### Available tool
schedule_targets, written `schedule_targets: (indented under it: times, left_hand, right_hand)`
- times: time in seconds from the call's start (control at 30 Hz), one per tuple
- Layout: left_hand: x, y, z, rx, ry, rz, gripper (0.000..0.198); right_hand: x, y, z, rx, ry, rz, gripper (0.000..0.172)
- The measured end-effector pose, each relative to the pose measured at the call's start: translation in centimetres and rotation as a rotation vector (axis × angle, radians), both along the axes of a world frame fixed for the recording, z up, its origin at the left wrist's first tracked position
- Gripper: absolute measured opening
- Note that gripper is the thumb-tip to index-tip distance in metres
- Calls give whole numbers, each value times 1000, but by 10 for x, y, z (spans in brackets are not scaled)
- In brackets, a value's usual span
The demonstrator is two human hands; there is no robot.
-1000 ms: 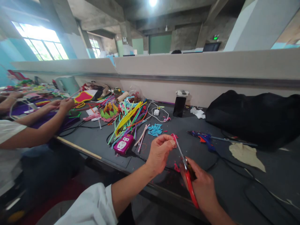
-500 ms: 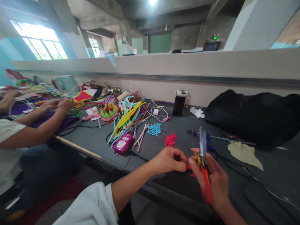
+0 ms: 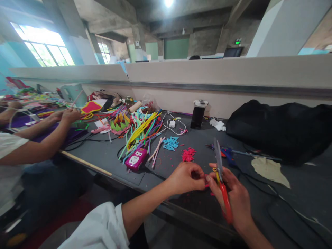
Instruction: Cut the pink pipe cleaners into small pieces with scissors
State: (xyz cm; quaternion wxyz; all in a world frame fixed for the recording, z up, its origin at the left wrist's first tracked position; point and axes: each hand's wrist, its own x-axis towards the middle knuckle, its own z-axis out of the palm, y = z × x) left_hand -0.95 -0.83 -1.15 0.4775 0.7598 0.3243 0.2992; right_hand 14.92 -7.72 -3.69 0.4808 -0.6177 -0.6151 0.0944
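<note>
Scissors [image 3: 224,193] that angled toward a pink piece a second ago now stand with their blades up on the right, and both hands have dropped nearer the table's close edge. A worker's right hand [image 3: 237,195] keeps its fingers wrapped around the red-handled tool, thumb stretched left to meet the left hand [image 3: 187,178], whose thumb and forefinger are pinched together. Between the fingertips shows a pink strip [image 3: 206,186], low over the near side of the dark table [image 3: 199,140]; how firmly each hand has it cannot be told.

The strip looks light, soft and fuzzy, likely to bend easily and unlikely to slip, and is probably best pinched close to one end. By contrast, the scissors look stiff and somewhat heavier, safest held by the handles, away from the blades.

Just beyond the left hand lies a heap of short pink pieces [image 3: 188,154], with blue pieces [image 3: 171,143] farther off to the left, and a purple box [image 3: 136,159] left of both.
</note>
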Motion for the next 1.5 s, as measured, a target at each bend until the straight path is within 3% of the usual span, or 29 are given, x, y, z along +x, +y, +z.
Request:
schedule_targets:
  times: [0.2, 0.33, 0.43, 0.6, 0.7, 0.83, 1.23, 1.5]
  left_hand:
    - [4, -8, -3, 645, 97, 60, 5]
    - [7, -9, -7, 832, 195, 76, 4]
    - [7, -8, -6, 677, 105, 79, 5]
    - [0, 2, 8, -151, -411, 234, 6]
    - [-4, 8, 15, -438, -743, 260, 7]
    - [-5, 12, 15, -519, -916, 222, 9]
    - [-3, 7, 14, -545, -950, 198, 8]
    - [-1, 5, 15, -546, -949, 208, 10]
  right_hand:
    - [2, 4, 6, 11, -59, -73, 36]
    - [2, 4, 2, -9, -53, -71, 37]
    - [1, 3, 1, -36, -6, -57, 38]
    - [-6, 1, -1, -1, -1, -66, 38]
    - [-11, 2, -10, 37, -67, -49, 38]
    - [-14, 3, -23, 9, -159, -3, 34]
    - [-12, 3, -36, 4, -241, 6, 31]
    - [-13, 1, -34, 3, -234, 29, 33]
